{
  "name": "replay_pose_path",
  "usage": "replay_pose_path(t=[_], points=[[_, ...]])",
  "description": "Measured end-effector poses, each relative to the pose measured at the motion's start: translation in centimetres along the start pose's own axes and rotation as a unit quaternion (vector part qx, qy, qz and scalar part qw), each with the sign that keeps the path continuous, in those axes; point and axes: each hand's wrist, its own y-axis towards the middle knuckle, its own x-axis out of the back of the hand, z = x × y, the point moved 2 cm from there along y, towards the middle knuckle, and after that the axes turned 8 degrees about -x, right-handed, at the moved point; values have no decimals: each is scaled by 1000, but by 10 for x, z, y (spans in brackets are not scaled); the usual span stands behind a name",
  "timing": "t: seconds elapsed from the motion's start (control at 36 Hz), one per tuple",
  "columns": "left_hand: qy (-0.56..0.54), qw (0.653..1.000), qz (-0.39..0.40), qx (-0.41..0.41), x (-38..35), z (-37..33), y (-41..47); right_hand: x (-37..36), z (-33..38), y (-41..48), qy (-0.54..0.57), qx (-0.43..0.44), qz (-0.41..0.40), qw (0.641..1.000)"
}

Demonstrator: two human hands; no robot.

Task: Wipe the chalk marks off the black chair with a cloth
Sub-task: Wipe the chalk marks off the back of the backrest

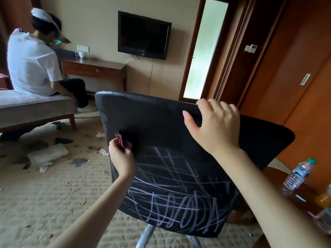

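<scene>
The black chair (154, 115) stands right in front of me with its backrest facing me. White chalk marks (172, 197) cover the lower half of the backrest; the upper half looks plain black. My left hand (121, 158) grips a small pink cloth (122, 141) and holds it against the left side of the backrest, just above the marks. My right hand (215, 122) grips the top edge of the backrest, thumb on my side and fingers curled over the rim.
A wooden table (302, 192) at the right carries a water bottle (298, 174) and an orange bottle (323, 199). A person in white (34, 61) sits on a grey bench (32, 106) at the left. Papers and litter (48, 154) lie on the carpet.
</scene>
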Motion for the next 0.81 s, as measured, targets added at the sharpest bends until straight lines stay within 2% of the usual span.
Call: replay_pose_path(t=[0.19, 0.31, 0.47, 0.58, 0.61, 0.67, 0.81], points=[[-32, 997, 63, -45, -11, -16, -39, -2, 1, 0, 4, -15, -22, 1000], [-34, 986, 116, -113, -28, -27, -76, -2, 1, -1, 9, -19, -24, 999], [-111, 965, 173, -164, -62, -57, -132, 0, -5, -1, 14, -22, -17, 1000], [-137, 915, 334, -179, -74, -70, -162, 3, -14, -4, 11, -17, -13, 1000], [-148, 908, 351, -174, -75, -73, -167, 4, -17, -5, 11, -15, -10, 1000], [-168, 915, 330, -159, -70, -73, -168, 5, -21, -5, 12, -12, -5, 1000], [-132, 960, 193, -154, -22, -48, -126, 6, -22, -5, 19, -11, 8, 1000]])
